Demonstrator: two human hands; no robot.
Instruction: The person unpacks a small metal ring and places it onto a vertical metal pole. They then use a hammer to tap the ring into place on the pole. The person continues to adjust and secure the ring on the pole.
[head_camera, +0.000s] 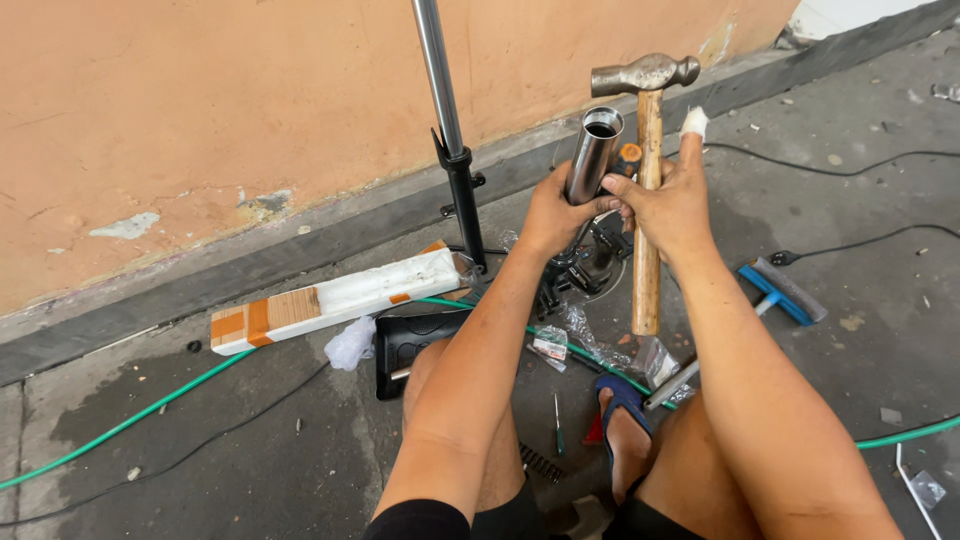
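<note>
1. Grey concrete makes the floor (250, 440), stained and gritty, with a raised dark kerb running along a peach-coloured plaster wall (200, 110) whose paint is chipped in patches.
2. The left hand (553, 215) is closed around a shiny steel tube (592, 155), which stands nearly upright with its open end at the top, between the two hands.
3. The right hand (668, 205) grips the wooden handle of a hammer (647, 170); the steel head sits just above and beside the tube's mouth, and the raised forefinger wears a white wrap.
4. A second fork leg (447, 130), chrome above and black below, stands upright near the wall, left of the hands.
5. On the floor behind it lies a long white carton with brown tape (330, 295), with a black plastic case (415, 345) nearer the knees.
6. A green hose (140, 415) crosses the floor from the left edge to the right; thin black cables trail on the right, near a blue-handled brush (780, 290).
7. Open floor lies to the lower left and far right; the space between the legs is crowded with plastic bags and small tools.
8. The tube's lower end is hidden behind the hands and a dark clamp part. The second fork leg's top is cut off by the frame.
</note>
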